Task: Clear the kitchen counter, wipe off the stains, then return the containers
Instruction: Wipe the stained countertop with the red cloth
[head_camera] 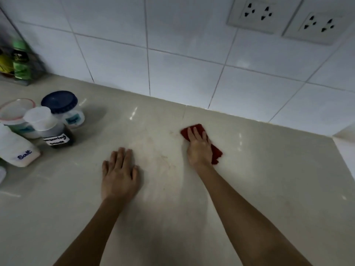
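My right hand (198, 146) presses flat on a red cloth (216, 152) on the beige counter (249, 189), fingers straight over it. Faint reddish stains (165, 158) mark the counter between my hands. My left hand (119, 173) rests flat on the counter, holding nothing. At the left stand the containers: a blue-lidded jar (61, 104), a dark seasoning-sauce jar with a white cap (50, 127), a clear tub with a pink-rimmed lid (15, 112), and a white pouch labelled Salt (17, 148).
A white tiled wall (172, 54) backs the counter, with two power sockets (282, 18) at the upper right. A wire rack with green bottles (19, 60) stands in the far left corner. A raised ledge (345, 143) bounds the counter at the right.
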Demonstrator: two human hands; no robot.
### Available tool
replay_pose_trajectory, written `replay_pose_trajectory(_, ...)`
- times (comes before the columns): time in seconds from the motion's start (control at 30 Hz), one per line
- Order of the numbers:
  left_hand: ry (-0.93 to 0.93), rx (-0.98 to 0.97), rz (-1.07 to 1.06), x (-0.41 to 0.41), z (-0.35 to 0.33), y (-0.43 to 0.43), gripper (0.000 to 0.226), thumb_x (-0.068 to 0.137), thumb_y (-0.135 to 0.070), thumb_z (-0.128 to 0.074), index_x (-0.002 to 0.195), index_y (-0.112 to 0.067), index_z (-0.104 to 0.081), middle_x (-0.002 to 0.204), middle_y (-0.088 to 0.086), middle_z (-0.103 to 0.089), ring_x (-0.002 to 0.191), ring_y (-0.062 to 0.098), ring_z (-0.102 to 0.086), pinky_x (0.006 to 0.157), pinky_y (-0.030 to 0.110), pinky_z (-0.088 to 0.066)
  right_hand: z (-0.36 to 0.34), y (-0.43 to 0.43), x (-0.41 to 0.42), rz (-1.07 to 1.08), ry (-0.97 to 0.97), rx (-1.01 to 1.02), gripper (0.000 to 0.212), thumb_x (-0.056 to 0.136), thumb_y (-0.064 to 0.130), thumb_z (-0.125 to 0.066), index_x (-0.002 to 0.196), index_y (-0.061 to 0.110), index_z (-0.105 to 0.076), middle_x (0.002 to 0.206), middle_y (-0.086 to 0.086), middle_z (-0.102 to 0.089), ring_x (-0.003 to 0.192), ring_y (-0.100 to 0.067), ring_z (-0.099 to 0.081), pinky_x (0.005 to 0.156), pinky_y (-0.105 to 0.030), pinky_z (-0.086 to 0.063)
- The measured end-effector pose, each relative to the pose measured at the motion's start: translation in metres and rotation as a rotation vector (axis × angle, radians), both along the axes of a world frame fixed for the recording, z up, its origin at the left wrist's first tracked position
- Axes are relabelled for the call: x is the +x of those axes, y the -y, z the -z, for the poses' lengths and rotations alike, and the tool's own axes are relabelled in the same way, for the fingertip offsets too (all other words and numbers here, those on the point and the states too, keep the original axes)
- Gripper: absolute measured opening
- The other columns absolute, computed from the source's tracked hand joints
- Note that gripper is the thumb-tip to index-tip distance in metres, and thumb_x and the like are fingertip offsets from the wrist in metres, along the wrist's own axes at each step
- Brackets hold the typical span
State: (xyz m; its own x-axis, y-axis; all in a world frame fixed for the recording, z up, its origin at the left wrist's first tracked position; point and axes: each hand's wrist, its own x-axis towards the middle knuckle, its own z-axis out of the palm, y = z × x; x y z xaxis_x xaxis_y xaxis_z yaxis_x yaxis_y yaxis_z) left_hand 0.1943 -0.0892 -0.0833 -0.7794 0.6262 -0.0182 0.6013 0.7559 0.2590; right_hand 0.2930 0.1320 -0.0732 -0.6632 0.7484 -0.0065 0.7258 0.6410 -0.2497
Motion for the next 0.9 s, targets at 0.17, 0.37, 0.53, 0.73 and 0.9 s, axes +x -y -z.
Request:
replay_pose_trajectory(0.17,0.01,0.02,-0.004,0.001,0.0,0.001,0.066,0.089,-0.046,-0.016,0.15,-0.019,-0.017,0.158,0.006,-0.011,0.146,0.023,-0.004,0.118,0.042,-0.002,0.004,0.062,0.029,-0.359,-0.081,-0.025,0.066,0.091,0.003,-0.039,0.149,0.029,-0.022,0.157,0.008,-0.018,0.146,-0.021,-0.01,0.118,-0.032,-0.003)
replay_pose_trajectory(0.37,0.024,0.045,0.01,0.001,0.0,0.003,0.06,0.096,-0.044,-0.016,0.151,-0.022,-0.006,0.159,0.003,0.0,0.146,0.019,0.005,0.118,0.039,0.003,0.004,0.014,0.034,-0.178,-0.069,0.009,0.064,0.092,0.004,-0.038,0.149,0.028,-0.022,0.156,0.007,-0.02,0.146,-0.021,-0.012,0.118,-0.035,-0.012)
replay_pose_trajectory(0.53,0.025,0.069,0.017,-0.001,0.003,0.002,0.064,0.093,-0.046,-0.012,0.151,-0.022,-0.001,0.158,0.002,0.004,0.145,0.018,0.01,0.117,0.038,0.007,0.001,-0.021,-0.055,-0.03,-0.002,0.02,0.062,0.093,0.01,-0.037,0.15,0.025,-0.018,0.158,0.002,-0.016,0.145,-0.03,-0.012,0.116,-0.043,-0.016)
replay_pose_trajectory(0.73,0.013,0.082,0.003,-0.001,0.001,0.024,0.07,0.086,-0.045,-0.009,0.151,-0.02,-0.003,0.158,-0.001,0.001,0.144,0.014,0.009,0.116,0.036,0.012,0.004,0.055,-0.081,-0.427,-0.069,-0.036,0.063,0.092,0.004,-0.037,0.149,0.028,-0.024,0.157,0.004,-0.019,0.145,-0.025,-0.013,0.116,-0.036,-0.01)
replay_pose_trajectory(0.9,0.0,0.019,-0.053,0.003,-0.001,0.068,0.074,0.082,-0.047,-0.001,0.15,-0.019,0.0,0.157,-0.001,0.005,0.143,0.013,0.012,0.116,0.038,0.011,0.012,0.082,0.001,-0.717,-0.146,-0.088,0.062,0.09,0.001,-0.04,0.145,0.028,-0.034,0.152,0.005,-0.031,0.143,-0.017,-0.019,0.114,-0.028,-0.009)
